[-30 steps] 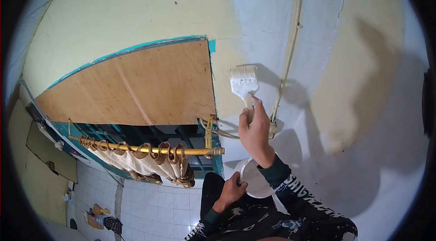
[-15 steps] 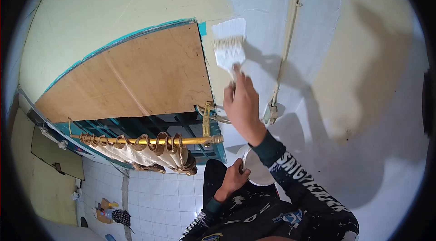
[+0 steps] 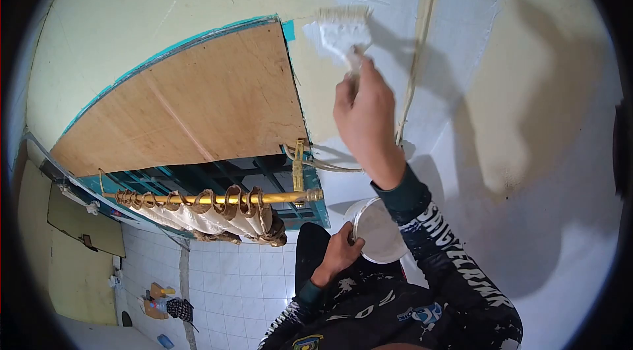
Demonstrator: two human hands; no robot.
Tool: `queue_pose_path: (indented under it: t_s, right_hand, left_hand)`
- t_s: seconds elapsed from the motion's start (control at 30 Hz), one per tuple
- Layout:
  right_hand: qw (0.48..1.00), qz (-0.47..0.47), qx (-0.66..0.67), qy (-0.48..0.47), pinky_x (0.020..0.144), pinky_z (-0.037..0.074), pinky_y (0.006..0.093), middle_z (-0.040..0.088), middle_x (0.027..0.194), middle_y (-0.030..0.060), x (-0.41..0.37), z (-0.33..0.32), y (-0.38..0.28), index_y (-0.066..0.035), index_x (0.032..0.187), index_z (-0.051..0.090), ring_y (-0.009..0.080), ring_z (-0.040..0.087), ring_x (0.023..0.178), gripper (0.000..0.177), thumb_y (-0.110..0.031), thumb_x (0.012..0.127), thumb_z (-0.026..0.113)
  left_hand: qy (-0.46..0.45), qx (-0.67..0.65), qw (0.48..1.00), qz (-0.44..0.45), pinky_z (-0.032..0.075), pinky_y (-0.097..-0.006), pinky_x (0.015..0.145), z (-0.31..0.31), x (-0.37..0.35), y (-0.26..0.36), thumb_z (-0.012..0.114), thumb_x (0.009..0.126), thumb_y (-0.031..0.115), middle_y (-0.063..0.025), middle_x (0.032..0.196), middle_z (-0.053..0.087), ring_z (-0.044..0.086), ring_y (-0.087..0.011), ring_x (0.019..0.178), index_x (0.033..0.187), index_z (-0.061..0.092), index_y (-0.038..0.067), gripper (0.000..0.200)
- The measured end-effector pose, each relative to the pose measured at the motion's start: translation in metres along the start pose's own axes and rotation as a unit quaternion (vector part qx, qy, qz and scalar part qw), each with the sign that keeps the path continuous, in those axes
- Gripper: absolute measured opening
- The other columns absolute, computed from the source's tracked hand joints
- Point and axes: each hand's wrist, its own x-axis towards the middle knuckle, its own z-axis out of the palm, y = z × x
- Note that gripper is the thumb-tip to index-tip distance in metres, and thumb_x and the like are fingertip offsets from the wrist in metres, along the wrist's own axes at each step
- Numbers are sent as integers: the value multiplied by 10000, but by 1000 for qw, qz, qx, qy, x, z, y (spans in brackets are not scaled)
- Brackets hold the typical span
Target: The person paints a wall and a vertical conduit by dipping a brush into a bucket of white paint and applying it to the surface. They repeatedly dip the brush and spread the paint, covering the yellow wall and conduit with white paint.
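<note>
My right hand [image 3: 368, 116] is wrapped round the handle of a wide paintbrush [image 3: 346, 37], its head coated in white and its pale bristles pointing up against the wall. A patch of wet white paint [image 3: 315, 37] shows beside the brush on the cream wall. Lower down, my left hand [image 3: 341, 251] grips the rim of a round paint bucket [image 3: 381, 234], held close to my body. Pale paint appears inside it. My right forearm passes over the bucket's far right edge.
A brown wooden panel [image 3: 191, 99] with turquoise edging covers the window's upper part. Below it run a gold curtain rod [image 3: 283, 197] and a gathered curtain [image 3: 204, 218]. A cable conduit [image 3: 419, 47] climbs the wall. A cardboard box [image 3: 156, 300] stands on the tiled floor.
My right hand and the brush have moved up and to the right along the wall. The white patch is more exposed at its left. My left hand keeps hold of the bucket.
</note>
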Motion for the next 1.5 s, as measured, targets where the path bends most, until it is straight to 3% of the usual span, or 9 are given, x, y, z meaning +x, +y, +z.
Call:
queue_pose_path:
  t_s: [0.23,0.6,0.73,0.97,1.03,1.1,1.2,1.27,1.5]
  right_hand:
    - [986,81,-6,-143,572,510,507,567,845,220,-119,22,13,30,1373,513,408,623,651,488,-33,896,592]
    - [995,-62,-70,-28,484,515,443,564,860,211,9,1,-14,52,1381,496,358,629,565,505,-36,896,611]
    - [984,-13,-139,-109,476,515,444,573,915,233,-28,18,2,59,1424,449,356,633,566,574,-76,895,628]
    - [966,100,-69,-229,595,530,492,588,859,228,-128,0,23,42,1373,502,420,645,670,514,-67,887,626]
    - [963,142,-62,-222,724,521,512,631,848,252,-106,-18,4,26,1291,563,437,643,790,422,2,870,576]
    - [986,55,-58,-149,596,524,502,592,838,226,-77,-31,-1,19,1348,530,417,642,668,467,-56,894,613]
    - [992,43,-51,-108,573,524,492,591,852,226,-24,-36,-3,18,1348,530,409,636,644,459,-45,899,603]
    - [997,-33,-58,-48,548,526,478,589,865,225,-3,-30,6,17,1353,529,403,627,621,455,-46,907,594]
    - [985,-14,-109,-136,533,537,452,582,861,196,-33,-22,35,17,1387,515,370,626,604,484,-62,915,588]
  left_hand:
    - [0,35,999,0,489,-474,646,-6,-3,4,688,858,214,-238,726,588,622,-418,672,984,519,-32,323]
    - [10,26,1000,4,493,-475,658,-7,-5,2,687,855,211,-247,744,590,631,-426,698,970,515,-34,321]
    - [1,39,999,4,493,-474,654,-6,-5,5,685,853,215,-248,747,598,631,-428,696,967,518,-26,315]
    - [-3,8,1000,7,495,-479,657,-3,-2,-3,685,857,226,-246,741,601,632,-439,693,988,521,-22,325]
    - [-5,17,1000,4,496,-479,659,-5,-2,0,688,856,224,-248,742,600,632,-438,695,999,523,-24,330]
    - [-6,26,1000,-1,497,-479,662,-3,-4,2,690,855,222,-249,743,599,633,-438,697,1010,525,-26,336]
    - [4,22,1000,2,497,-477,658,-2,-6,6,695,851,215,-251,747,597,632,-437,697,1010,531,-33,337]
    - [14,51,998,27,498,-427,643,-4,-6,10,672,863,205,-198,699,582,639,-332,649,992,540,-31,299]
    - [14,35,999,2,514,-407,622,-6,-2,9,673,855,184,-206,705,603,661,-303,629,979,542,-44,291]
